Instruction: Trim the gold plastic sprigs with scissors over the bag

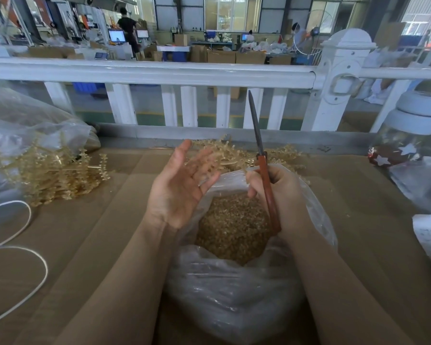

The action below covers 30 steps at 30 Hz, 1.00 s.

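- Landmark: I take the clear plastic bag (pixel 234 295), which stands open at the centre of the cardboard-covered table (pixel 105 245) and holds a mass of small gold trimmings (pixel 232 230).
- Left hand (pixel 182 185): I see it above the bag's left rim, palm turned up and inward, fingers straight and spread, holding nothing; the fingertips are blurred.
- Right hand (pixel 279 192): over the bag's right rim, fingers curled round the red handles of the scissors (pixel 261 165).
- Scissors: upright over the bag's far edge, dark blades pressed together and pointing up toward the white railing (pixel 159 73).
- Gold plastic sprigs (pixel 237 155): one heap lies just beyond the bag's far rim, behind both hands.
- Second heap of sprigs (pixel 52 170): well to the left of the bag, spilling from another clear bag (pixel 23 125).
- White cord (pixel 23 245): looped on the table, far left of the bag.
- Jar with white lid (pixel 416 130): far right of the bag, beside the railing.
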Each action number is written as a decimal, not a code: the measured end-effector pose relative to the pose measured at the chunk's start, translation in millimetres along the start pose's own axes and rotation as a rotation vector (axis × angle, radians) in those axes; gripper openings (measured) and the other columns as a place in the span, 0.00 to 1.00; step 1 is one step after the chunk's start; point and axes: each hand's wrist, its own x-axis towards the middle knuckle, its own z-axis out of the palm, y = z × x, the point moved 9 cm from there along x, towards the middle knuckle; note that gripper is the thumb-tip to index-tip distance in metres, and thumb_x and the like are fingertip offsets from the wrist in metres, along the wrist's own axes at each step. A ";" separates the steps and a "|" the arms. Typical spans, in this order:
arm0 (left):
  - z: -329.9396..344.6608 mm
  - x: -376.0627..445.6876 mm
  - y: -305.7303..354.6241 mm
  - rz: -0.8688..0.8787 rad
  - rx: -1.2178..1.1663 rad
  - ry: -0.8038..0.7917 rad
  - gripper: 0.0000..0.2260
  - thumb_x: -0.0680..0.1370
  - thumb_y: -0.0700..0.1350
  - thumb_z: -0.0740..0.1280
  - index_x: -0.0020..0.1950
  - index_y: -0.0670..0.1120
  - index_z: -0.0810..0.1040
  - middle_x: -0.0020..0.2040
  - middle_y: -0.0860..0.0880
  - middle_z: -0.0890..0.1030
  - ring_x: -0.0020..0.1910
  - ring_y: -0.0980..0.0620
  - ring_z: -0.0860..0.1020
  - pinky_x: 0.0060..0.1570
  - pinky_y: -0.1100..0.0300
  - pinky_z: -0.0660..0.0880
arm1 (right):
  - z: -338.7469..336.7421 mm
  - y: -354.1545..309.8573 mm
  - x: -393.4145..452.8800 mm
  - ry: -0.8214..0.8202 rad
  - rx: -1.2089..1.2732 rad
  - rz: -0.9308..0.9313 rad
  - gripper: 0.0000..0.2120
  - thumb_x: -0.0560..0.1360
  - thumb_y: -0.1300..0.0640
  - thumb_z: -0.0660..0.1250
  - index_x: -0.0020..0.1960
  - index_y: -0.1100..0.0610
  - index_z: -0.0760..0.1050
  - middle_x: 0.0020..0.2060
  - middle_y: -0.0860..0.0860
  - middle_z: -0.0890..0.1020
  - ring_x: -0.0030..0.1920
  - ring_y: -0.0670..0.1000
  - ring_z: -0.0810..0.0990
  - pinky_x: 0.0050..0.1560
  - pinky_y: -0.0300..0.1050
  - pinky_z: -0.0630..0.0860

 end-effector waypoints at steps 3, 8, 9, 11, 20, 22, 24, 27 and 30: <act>-0.6 -0.9 -2.5 -0.034 0.168 0.015 0.43 0.57 0.57 0.84 0.67 0.45 0.74 0.59 0.46 0.81 0.58 0.46 0.79 0.62 0.49 0.75 | 0.3 1.8 1.1 -0.003 -0.003 0.011 0.09 0.76 0.58 0.71 0.37 0.53 0.81 0.27 0.48 0.81 0.29 0.46 0.78 0.34 0.34 0.77; -5.4 0.7 -11.0 -0.018 0.356 0.068 0.12 0.66 0.42 0.77 0.49 0.50 0.86 0.48 0.50 0.85 0.47 0.53 0.83 0.52 0.55 0.79 | 0.9 -0.2 0.6 -0.014 0.021 0.021 0.13 0.76 0.57 0.71 0.34 0.46 0.83 0.27 0.48 0.81 0.32 0.49 0.78 0.37 0.36 0.77; -6.6 1.1 -9.6 -0.002 0.348 0.084 0.10 0.67 0.41 0.77 0.47 0.49 0.85 0.46 0.50 0.85 0.45 0.53 0.82 0.51 0.55 0.79 | 0.9 -0.4 0.6 -0.017 0.046 0.025 0.13 0.75 0.58 0.71 0.34 0.45 0.83 0.27 0.49 0.80 0.33 0.50 0.78 0.40 0.40 0.77; -7.3 1.3 -5.3 0.021 0.335 0.101 0.14 0.66 0.40 0.78 0.50 0.49 0.83 0.48 0.50 0.84 0.46 0.53 0.83 0.50 0.54 0.79 | -0.5 -0.3 1.0 -0.007 0.059 0.030 0.14 0.75 0.59 0.71 0.34 0.45 0.83 0.27 0.50 0.80 0.34 0.52 0.78 0.43 0.45 0.77; 2.1 -6.2 -11.9 0.025 0.442 0.129 0.08 0.69 0.43 0.75 0.47 0.45 0.86 0.51 0.46 0.86 0.49 0.49 0.84 0.46 0.57 0.79 | -1.9 -2.4 2.8 0.004 -0.052 -0.033 0.15 0.76 0.58 0.71 0.30 0.56 0.79 0.28 0.57 0.80 0.29 0.50 0.76 0.28 0.29 0.70; 3.4 -6.3 -12.1 0.045 0.488 0.134 0.06 0.71 0.44 0.74 0.47 0.47 0.86 0.52 0.48 0.86 0.50 0.54 0.84 0.45 0.60 0.78 | 0.2 -5.3 2.0 -0.015 -0.098 -0.054 0.15 0.76 0.59 0.71 0.30 0.53 0.78 0.25 0.50 0.80 0.27 0.43 0.76 0.29 0.27 0.70; 4.3 -6.5 -10.4 0.062 0.455 0.132 0.06 0.72 0.42 0.74 0.48 0.46 0.86 0.51 0.47 0.86 0.49 0.53 0.84 0.44 0.59 0.79 | 4.1 -5.9 0.5 -0.053 -0.116 -0.061 0.13 0.76 0.58 0.71 0.33 0.55 0.78 0.24 0.46 0.79 0.26 0.40 0.76 0.30 0.27 0.70; 6.1 -6.8 -2.8 0.124 0.466 0.128 0.07 0.68 0.44 0.76 0.45 0.49 0.88 0.48 0.47 0.87 0.49 0.51 0.84 0.48 0.56 0.80 | 7.9 -3.9 -1.6 -0.093 -0.124 -0.054 0.11 0.77 0.57 0.71 0.35 0.54 0.78 0.24 0.45 0.79 0.26 0.39 0.76 0.30 0.28 0.71; 12.5 -7.1 3.4 0.193 0.472 0.104 0.04 0.67 0.41 0.75 0.40 0.48 0.87 0.42 0.50 0.87 0.44 0.56 0.84 0.43 0.65 0.78 | 12.0 -3.0 -2.6 -0.125 -0.117 -0.049 0.12 0.78 0.59 0.71 0.36 0.53 0.78 0.23 0.44 0.78 0.25 0.39 0.76 0.29 0.27 0.71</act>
